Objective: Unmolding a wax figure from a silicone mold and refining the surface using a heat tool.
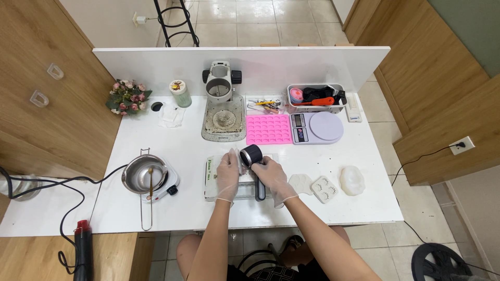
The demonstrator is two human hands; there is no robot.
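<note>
Both my hands wear thin clear gloves and meet over a pale rectangular box [211,177] lying on the white table [198,151]. My right hand [273,179] grips a black tool with a round head [251,155] and a dark handle that runs down toward me. My left hand [227,170] rests on a small clear wrapped item on top of the box, right beside the tool's head.
A steel pot with a ladle [143,176] sits on a small hotplate at left. Behind: pink silicone mould [268,129], kitchen scale [317,127], microscope stand [224,106], tool tray [315,98], flowers [126,96]. White moulds [325,187] lie at right.
</note>
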